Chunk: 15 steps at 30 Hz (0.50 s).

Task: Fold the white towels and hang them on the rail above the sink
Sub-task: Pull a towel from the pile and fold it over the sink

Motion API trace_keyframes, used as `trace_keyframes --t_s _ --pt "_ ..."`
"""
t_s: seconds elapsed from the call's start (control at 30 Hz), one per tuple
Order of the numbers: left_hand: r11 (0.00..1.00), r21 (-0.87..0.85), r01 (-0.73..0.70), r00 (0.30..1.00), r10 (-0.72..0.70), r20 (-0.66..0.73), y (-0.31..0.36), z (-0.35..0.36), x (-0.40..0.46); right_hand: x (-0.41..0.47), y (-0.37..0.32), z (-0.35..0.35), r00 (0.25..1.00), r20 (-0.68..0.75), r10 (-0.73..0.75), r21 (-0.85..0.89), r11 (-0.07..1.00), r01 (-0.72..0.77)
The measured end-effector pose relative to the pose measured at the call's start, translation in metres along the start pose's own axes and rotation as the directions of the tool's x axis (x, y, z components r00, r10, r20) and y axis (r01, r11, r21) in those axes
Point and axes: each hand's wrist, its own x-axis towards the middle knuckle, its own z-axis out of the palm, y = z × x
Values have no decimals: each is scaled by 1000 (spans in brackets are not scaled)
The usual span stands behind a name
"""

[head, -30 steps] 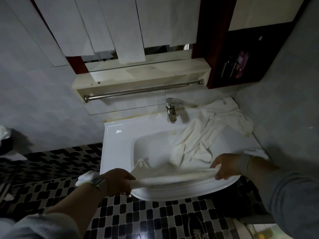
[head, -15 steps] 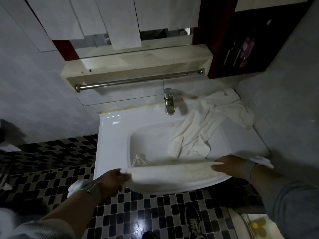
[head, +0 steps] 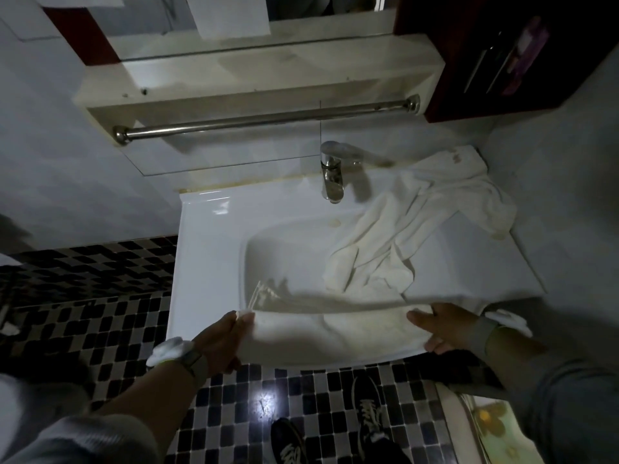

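Note:
A white towel (head: 331,333) is stretched flat between my hands over the front edge of the sink (head: 207,236). My left hand (head: 221,343) grips its left end, thumb on top. At the towel's right end, my right hand (head: 445,328) holds it with the thumb over the cloth. A second white towel (head: 412,219) lies crumpled across the sink's back right corner and hangs into the basin. The steel rail (head: 264,120) runs bare under the shelf above the sink.
A chrome tap (head: 332,174) stands at the back of the sink, just left of the crumpled towel. A dark cabinet (head: 522,55) hangs at the upper right. Black-and-white mosaic floor (head: 110,323) and my shoes (head: 365,416) lie below.
The towel between my hands has gone from a bunched strip to a wider, flatter band. My view has tilted down and moved closer to the sink.

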Motion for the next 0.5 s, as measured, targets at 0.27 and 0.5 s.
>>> trace_keyframes --t_s 0.27,0.5 --pt "848 502 -173 962 36 271 -5 -7 13 8 10 -15 988 87 -128 -399 904 152" --pt "939 294 -180 977 136 164 5 -12 20 13 -2 -20 986 33 -163 -306 937 165"
